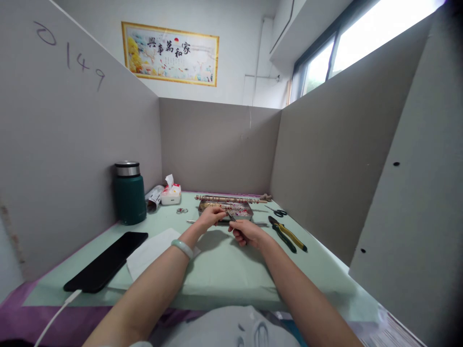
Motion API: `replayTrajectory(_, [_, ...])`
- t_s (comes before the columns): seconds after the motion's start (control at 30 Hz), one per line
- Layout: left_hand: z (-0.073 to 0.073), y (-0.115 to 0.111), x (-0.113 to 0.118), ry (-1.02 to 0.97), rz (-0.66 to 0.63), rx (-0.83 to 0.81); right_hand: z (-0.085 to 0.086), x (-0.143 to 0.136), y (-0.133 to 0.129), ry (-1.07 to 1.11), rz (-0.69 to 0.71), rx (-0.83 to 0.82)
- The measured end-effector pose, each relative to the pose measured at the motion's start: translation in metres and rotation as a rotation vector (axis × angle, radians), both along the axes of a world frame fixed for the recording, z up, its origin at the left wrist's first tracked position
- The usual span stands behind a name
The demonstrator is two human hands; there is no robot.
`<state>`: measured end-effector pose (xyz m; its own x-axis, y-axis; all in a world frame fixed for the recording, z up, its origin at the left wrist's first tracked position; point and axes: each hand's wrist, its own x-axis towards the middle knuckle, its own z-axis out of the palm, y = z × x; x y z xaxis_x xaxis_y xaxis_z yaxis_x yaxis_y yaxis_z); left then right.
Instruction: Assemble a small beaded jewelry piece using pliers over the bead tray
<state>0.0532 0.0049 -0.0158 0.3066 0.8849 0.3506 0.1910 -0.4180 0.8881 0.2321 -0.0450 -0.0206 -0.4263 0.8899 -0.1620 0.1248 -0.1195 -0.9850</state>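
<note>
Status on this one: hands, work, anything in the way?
Right hand gripping slim dark tool; left hand by its tip, grip unclear. Bead tray just beyond. Pliers off right, apart from both hands.

Green flask upright; black phone lying flat.

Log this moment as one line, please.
left hand: near bead tray, grasp unclear | right hand: holding slender dark tool | pliers: right of tray

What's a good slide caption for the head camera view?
Left hand and right hand close together near a tray of small colorful pieces, the right holding a tool, pliers lying farther right.
</note>
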Motion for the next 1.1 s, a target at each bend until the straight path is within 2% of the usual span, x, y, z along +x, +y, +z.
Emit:
replayTrajectory(0.17, [0.006,-0.004,-0.005,-0.012,-0.089,-0.01,0.01,0.01,-0.002,0.13,0.172,-0.146])
replayTrajectory(0.27, [0.008,-0.008,-0.004,-0.032,-0.114,-0.044,0.011,0.008,-0.003,0.166,0.178,-0.185])
replayTrajectory(0.33, [0.008,-0.01,-0.002,-0.065,-0.116,-0.065,0.008,0.003,-0.003,0.148,0.133,-0.15])
replayTrajectory(0.4, [0.008,-0.012,0.002,-0.109,-0.112,-0.093,0.004,-0.004,-0.004,0.106,0.054,-0.072])
replayTrajectory(0.5, [0.009,-0.015,0.005,-0.182,-0.13,-0.166,-0.002,-0.015,-0.004,0.009,-0.139,0.151])
replayTrajectory(0.63, [0.012,-0.018,0.006,-0.255,-0.162,-0.25,-0.004,-0.021,0.0,-0.289,-0.399,0.532])
replayTrajectory(0.7, [0.013,-0.018,0.005,-0.276,-0.168,-0.284,-0.004,-0.02,0.003,-0.406,-0.486,0.656])
replayTrajectory(0.9, [0.009,-0.012,0.003,-0.274,-0.236,-0.311,-0.008,-0.018,0.003,-0.665,-0.568,0.887])
replayTrajectory(1.1, [0.008,-0.011,0.003,-0.257,-0.239,-0.302,-0.01,-0.018,-0.001,-0.847,-0.562,0.948])
